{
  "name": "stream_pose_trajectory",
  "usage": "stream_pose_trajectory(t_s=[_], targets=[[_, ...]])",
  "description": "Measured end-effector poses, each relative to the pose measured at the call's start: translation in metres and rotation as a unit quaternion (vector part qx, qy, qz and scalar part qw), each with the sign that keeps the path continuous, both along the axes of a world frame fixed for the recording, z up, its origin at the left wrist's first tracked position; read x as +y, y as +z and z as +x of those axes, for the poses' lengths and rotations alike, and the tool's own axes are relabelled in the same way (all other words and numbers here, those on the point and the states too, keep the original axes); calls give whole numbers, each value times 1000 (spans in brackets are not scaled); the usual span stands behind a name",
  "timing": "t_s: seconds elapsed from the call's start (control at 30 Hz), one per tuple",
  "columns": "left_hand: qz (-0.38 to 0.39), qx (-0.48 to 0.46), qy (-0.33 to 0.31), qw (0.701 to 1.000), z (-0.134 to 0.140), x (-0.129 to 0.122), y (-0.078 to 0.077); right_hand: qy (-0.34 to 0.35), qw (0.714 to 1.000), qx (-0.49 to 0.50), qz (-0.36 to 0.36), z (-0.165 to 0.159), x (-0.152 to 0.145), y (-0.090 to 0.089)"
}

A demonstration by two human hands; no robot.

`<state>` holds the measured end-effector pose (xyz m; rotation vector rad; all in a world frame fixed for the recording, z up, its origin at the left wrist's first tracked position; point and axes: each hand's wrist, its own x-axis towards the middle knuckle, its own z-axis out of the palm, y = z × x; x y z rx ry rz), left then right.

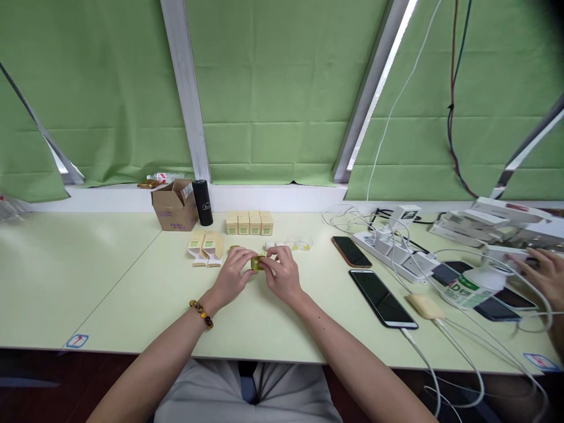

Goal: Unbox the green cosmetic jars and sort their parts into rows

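Observation:
Between my two hands is a small, yellow-green, see-through piece like a little jar [257,264], just above the table. My left hand [234,273] pinches it from the left with thumb and fingers. From the right, the thumb and fingers of my right hand [282,274] close on it too. Behind my left hand, another yellow-green piece [233,248] shows in part. Left of it lie two small cartons with open ends [205,247]. Several clear small cups with yellow in them [303,243] and small white pieces [269,245] sit beyond my right hand.
Several small closed cartons [249,223] stand in a row behind. A brown cardboard box [175,205] and a black flask [202,202] stand back left. Phones [382,298], a power strip [394,257], cables and a white bottle [478,286] crowd the right, near another person's hand [544,273].

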<state>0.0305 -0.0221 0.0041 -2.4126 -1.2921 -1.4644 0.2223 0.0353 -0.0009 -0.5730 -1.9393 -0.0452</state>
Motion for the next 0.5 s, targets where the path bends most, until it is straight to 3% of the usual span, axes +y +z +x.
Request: stream_pose_trajectory(t_s=[0.17,0.5], targets=[[49,42,-1,998,5,-2,1,-26,999,4,27,-2,-2,-1],[73,69,13,995,5,-3,5,-30,999,-7,38,-3,-4,2]])
